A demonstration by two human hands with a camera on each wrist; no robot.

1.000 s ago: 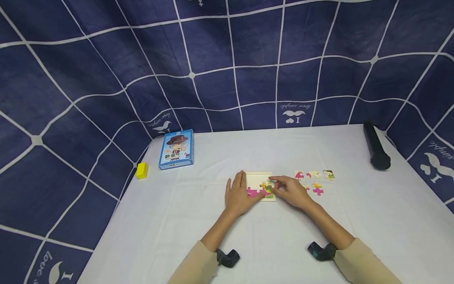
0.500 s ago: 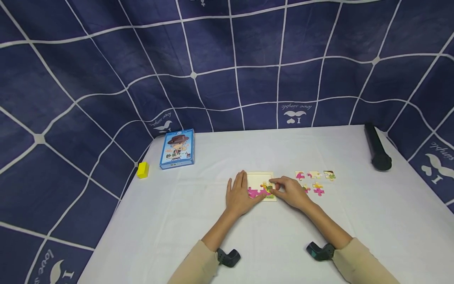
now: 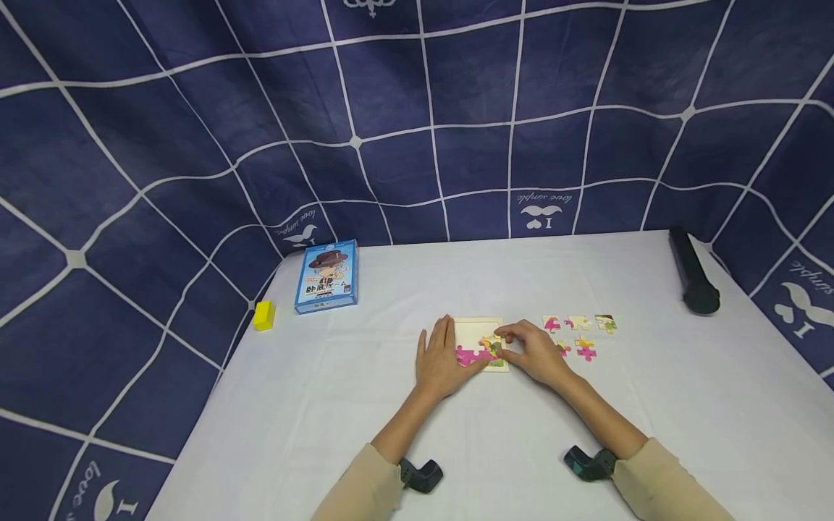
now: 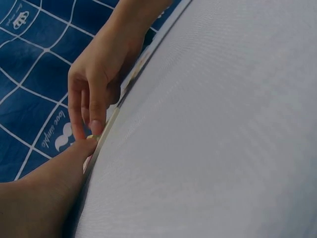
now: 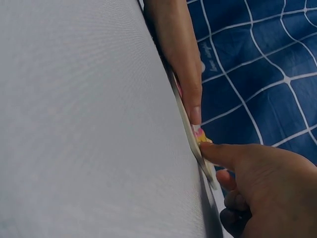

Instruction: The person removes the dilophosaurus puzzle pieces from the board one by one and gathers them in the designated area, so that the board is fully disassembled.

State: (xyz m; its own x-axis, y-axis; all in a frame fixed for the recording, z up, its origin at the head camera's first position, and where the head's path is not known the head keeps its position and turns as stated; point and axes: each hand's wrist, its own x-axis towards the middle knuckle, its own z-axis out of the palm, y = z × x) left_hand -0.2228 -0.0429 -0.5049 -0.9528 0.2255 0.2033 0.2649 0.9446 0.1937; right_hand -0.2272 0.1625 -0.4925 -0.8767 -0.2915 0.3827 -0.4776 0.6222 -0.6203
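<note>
A small square puzzle tray (image 3: 470, 329) lies on the white table, with joined pink puzzle pieces (image 3: 465, 355) along its near side. My left hand (image 3: 438, 362) lies along the tray's left edge, fingers straight and thumb stretched over the near pieces. From the right, my right hand (image 3: 537, 353) pinches a green and yellow puzzle piece (image 3: 493, 348) between thumb and index finger, at the tray's right side. Its fingertips partly hide that piece. In the right wrist view, yellow and pink pieces (image 5: 200, 134) show between the left thumb and the right fingers, above the tray's rim (image 5: 186, 119).
Several loose puzzle pieces (image 3: 577, 323) lie right of the tray. A blue game box (image 3: 328, 278) and a yellow block (image 3: 263, 316) stand at the table's left. At the back right lies a black cylindrical object (image 3: 693, 275). A dark blue gridded curtain (image 3: 469, 159) hangs behind the table.
Both hands keep nearly the same places on the tray. The right fingertips have shifted only slightly at the puzzle piece; the head view has moved a little.
</note>
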